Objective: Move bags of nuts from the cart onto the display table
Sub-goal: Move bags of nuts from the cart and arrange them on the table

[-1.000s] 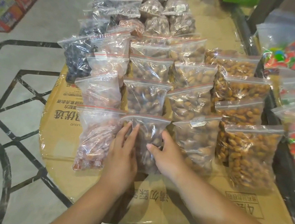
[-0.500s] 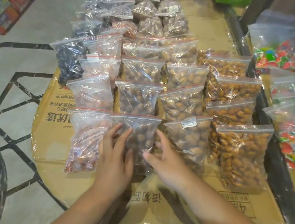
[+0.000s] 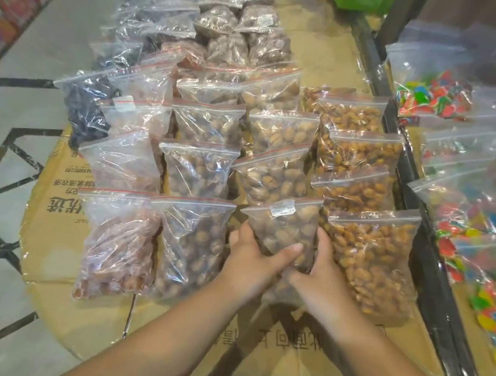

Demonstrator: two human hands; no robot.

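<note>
Both grips closed on one bag of nuts (image 3: 283, 224): left hand (image 3: 253, 263) and right hand (image 3: 320, 277) clasped its lower sides on the cardboard-covered tabletop (image 3: 280, 358).

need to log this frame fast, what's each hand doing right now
Left hand: closed on the labelled bag of nuts, gripping its left side.
Right hand: closed on the same bag, gripping its right side.
</note>
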